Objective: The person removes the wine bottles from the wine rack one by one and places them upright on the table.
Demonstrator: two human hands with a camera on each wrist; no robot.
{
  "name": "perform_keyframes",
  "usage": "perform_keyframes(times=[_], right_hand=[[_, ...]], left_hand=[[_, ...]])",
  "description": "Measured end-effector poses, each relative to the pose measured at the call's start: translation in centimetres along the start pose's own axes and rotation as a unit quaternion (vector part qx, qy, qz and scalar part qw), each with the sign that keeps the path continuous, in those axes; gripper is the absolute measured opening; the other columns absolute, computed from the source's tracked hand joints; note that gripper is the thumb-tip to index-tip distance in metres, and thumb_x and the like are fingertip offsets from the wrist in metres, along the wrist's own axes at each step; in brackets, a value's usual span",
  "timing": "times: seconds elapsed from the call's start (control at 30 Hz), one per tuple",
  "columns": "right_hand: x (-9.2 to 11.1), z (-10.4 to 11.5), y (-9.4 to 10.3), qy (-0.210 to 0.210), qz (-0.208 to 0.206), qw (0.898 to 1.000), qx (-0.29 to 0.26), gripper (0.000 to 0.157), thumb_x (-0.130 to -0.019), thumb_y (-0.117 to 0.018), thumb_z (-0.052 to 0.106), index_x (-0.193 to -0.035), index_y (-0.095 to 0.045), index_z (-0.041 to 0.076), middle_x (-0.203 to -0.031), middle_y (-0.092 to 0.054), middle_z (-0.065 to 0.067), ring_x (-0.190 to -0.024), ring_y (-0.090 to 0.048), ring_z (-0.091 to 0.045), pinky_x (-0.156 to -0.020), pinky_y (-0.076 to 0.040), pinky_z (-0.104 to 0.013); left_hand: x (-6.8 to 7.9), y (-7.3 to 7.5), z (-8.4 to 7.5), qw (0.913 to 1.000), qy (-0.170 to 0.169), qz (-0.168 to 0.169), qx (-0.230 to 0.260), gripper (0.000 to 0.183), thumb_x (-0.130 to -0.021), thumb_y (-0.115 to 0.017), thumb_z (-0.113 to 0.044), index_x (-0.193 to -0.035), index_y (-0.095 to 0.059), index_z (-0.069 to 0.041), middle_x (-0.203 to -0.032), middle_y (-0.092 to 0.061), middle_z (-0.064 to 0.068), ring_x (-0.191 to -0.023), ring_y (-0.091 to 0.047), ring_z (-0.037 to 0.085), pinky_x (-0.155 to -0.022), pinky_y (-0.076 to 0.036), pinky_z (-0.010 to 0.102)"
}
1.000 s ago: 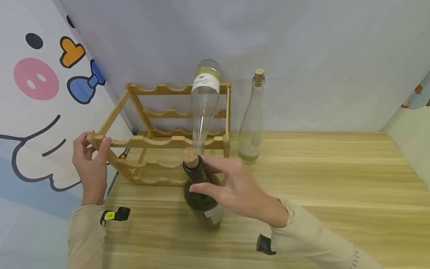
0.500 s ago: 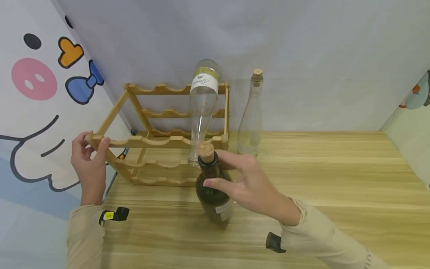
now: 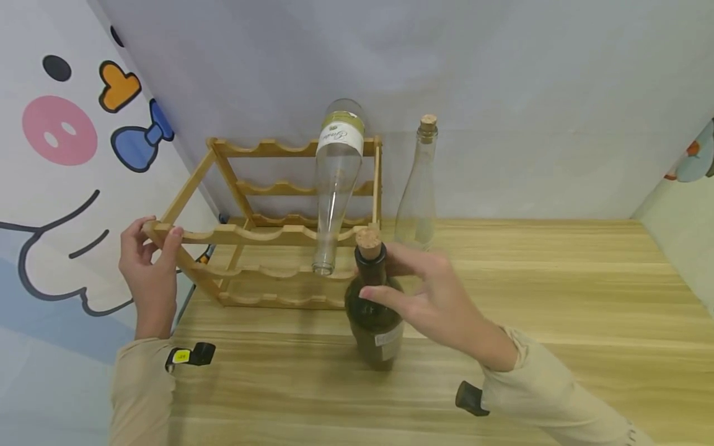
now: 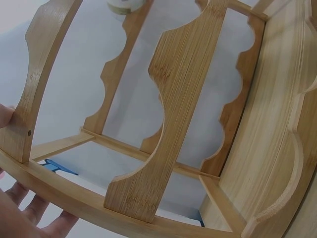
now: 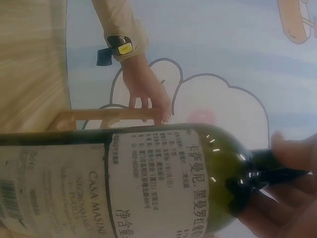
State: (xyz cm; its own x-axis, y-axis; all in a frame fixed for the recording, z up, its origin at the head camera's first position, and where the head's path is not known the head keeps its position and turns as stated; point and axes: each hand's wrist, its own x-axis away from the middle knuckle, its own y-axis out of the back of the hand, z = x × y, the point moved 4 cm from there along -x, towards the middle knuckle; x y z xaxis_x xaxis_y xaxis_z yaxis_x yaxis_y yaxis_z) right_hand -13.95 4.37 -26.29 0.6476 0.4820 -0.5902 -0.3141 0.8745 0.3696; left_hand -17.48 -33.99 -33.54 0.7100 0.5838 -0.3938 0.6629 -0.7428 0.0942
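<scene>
My right hand [image 3: 440, 303] grips a dark green wine bottle [image 3: 375, 322] by its neck; a cork tops it. The bottle stands nearly upright in front of the rack's right end, and its printed paper label [image 5: 158, 183] fills much of the right wrist view. My left hand [image 3: 149, 272] holds the front left corner of a wooden wine rack [image 3: 240, 235], thumb over the top rail. On the rack's upper tier lies a clear glass bottle [image 3: 338, 179] with a white label, neck pointing forward. The lower tiers show bare scalloped rails [image 4: 178, 99].
A clear corked bottle [image 3: 415, 198] stands upright right of the rack, its base hidden behind my right hand. The wooden tabletop [image 3: 558, 310] meets a grey backdrop [image 3: 530, 124] behind, and a cartoon-printed wall [image 3: 61, 217] runs close along the rack's left side.
My right hand has moved the green bottle to the right, away from the lying bottle's neck, whose mouth now shows. The left hand and the rack have stayed put.
</scene>
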Motion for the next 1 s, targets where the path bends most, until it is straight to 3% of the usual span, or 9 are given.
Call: perform_keyframes(times=[0.6,1.0], right_hand=[[0.5,-1.4,2.2,-0.005,-0.041,0.998,0.050,0.037,-0.072,-0.071,0.009,-0.107,-0.061,0.005,-0.085,-0.066,0.000,-0.076,-0.062,-0.009,-0.067,-0.052,-0.024],[0.4,-2.5,3.4,-0.021,-0.071,0.995,0.071,0.029,-0.071,-0.072,0.009,-0.100,-0.064,0.007,-0.085,-0.067,-0.002,-0.076,-0.063,-0.008,-0.068,-0.052,-0.024]], left_hand=[[0.2,-0.1,-0.5,0.9998,0.005,0.001,0.022,0.045,-0.078,-0.066,-0.022,-0.119,-0.048,-0.017,-0.109,-0.047,0.002,-0.095,-0.047,0.017,-0.083,-0.044,0.025],[0.0,0.0,0.0,0.9999,0.005,0.006,-0.009,0.045,-0.079,-0.064,-0.026,-0.121,-0.046,-0.022,-0.113,-0.046,0.001,-0.099,-0.046,0.016,-0.087,-0.044,0.028]])
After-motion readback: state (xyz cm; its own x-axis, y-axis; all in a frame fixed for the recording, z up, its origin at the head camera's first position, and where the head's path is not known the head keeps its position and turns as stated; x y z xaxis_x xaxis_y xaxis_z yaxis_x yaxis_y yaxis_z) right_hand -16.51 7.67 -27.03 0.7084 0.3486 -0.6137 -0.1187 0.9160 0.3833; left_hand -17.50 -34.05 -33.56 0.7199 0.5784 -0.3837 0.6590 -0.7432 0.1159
